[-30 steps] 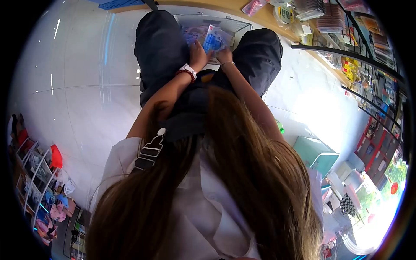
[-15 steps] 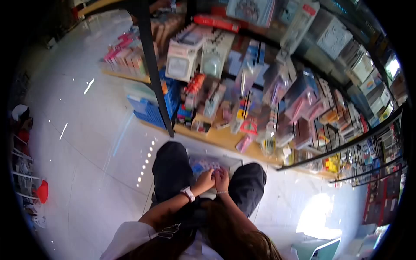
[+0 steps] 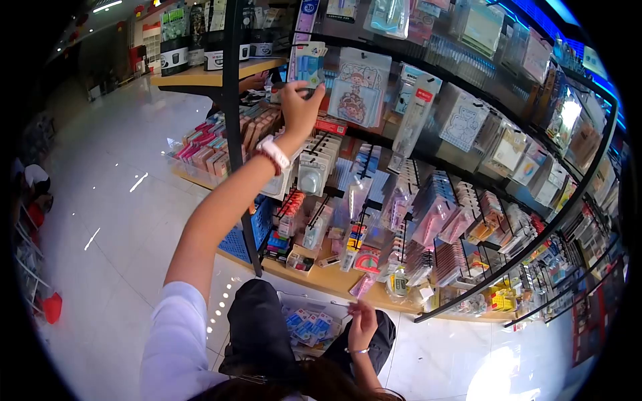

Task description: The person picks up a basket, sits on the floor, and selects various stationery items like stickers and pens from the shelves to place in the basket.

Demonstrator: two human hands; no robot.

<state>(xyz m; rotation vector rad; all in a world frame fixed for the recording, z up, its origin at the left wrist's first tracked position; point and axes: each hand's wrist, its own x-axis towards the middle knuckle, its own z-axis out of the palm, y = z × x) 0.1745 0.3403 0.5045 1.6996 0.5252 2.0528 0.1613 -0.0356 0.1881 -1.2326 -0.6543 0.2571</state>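
My left hand [image 3: 301,110], with a pale watch and a dark red band at its wrist, is raised to the upper shelf rack. Its thumb and fingers are apart, right at the lower end of a blue-and-white blister pack [image 3: 309,65] hanging there. Low over my right knee, my right hand [image 3: 362,326] has loosely bent fingers that are apart, with nothing visible in them. Between my knees sits a pale plastic bin [image 3: 341,313] holding several blue-and-white packets [image 3: 311,327]. A pack with cartoon figures [image 3: 359,87] hangs right of my left hand.
A black shelf post [image 3: 235,147] stands left of my raised forearm. Hooks carry rows of packaged stationery [image 3: 438,214] on the right. The wooden bottom shelf [image 3: 328,281] runs just beyond the bin, with a blue basket [image 3: 239,239] at its left.
My hands were together over the bin and have parted. The left has gone up to the hanging packs; the right stays low by my knee. The view has tilted up.
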